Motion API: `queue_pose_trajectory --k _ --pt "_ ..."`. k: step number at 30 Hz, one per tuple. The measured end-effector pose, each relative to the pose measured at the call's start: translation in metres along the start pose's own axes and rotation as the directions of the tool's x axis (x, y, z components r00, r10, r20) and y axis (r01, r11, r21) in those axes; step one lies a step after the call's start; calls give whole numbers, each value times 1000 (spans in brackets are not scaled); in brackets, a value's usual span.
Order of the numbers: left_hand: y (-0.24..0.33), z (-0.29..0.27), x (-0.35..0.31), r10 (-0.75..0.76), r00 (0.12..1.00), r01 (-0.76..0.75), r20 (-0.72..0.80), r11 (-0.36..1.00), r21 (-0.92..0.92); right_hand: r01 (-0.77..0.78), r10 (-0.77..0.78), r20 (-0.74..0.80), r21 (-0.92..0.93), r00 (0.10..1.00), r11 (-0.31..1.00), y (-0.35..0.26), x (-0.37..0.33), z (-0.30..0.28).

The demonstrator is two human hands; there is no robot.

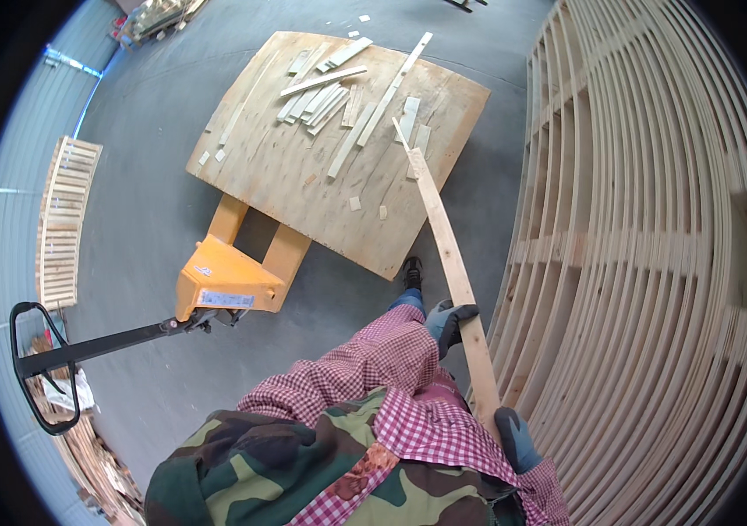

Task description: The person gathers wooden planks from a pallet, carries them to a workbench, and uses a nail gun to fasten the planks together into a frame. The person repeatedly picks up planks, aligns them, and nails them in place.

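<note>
A long, narrow wooden board point(454, 259) slants across the space to the right of my body, its far end over the right edge of a plywood sheet point(294, 188). Wrapped round the board partway along is my left hand point(450, 326), in a blue and black glove. My right hand point(517, 440), gloved the same way, grips the board close to its near end; part of those fingers is hidden. On the plywood lie several loose pale wood strips point(325, 103), a longer strip point(380, 105) and small offcuts point(355, 203).
An orange pallet jack point(229, 279) sits under the plywood, its black handle point(45, 368) reaching left. Tall stacked wooden frames point(610, 289) stand close along my right side. A slatted wooden panel point(67, 219) leans by the left wall. More timber point(97, 456) lies at lower left.
</note>
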State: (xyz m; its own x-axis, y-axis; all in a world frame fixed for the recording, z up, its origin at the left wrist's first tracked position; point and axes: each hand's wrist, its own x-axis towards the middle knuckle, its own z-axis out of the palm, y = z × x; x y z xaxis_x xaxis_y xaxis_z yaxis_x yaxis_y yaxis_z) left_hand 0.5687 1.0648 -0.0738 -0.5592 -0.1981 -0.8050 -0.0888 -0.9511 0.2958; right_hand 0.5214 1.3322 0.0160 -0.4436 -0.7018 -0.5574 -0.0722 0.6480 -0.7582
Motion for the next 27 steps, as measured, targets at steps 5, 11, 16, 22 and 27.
queue_pose_trajectory --k 5,11,16,22,27 --pt "26 59 56 -119 971 116 -208 993 -29 -333 340 -54 112 939 936 -144 27 -68" --pt "93 127 50 -134 990 103 -39 888 -449 -246 178 -241 -287 954 926 -174 57 -108" --pt "165 150 61 84 995 -98 -52 804 -587 -54 -43 -282 -329 958 943 -166 111 -126" --pt "294 115 67 607 784 -590 -131 661 -464 415 -459 -71 -319 886 852 -228 267 -114" --pt "351 49 12 748 573 -813 -336 466 -348 532 -479 246 -245 842 810 -280 337 -100"
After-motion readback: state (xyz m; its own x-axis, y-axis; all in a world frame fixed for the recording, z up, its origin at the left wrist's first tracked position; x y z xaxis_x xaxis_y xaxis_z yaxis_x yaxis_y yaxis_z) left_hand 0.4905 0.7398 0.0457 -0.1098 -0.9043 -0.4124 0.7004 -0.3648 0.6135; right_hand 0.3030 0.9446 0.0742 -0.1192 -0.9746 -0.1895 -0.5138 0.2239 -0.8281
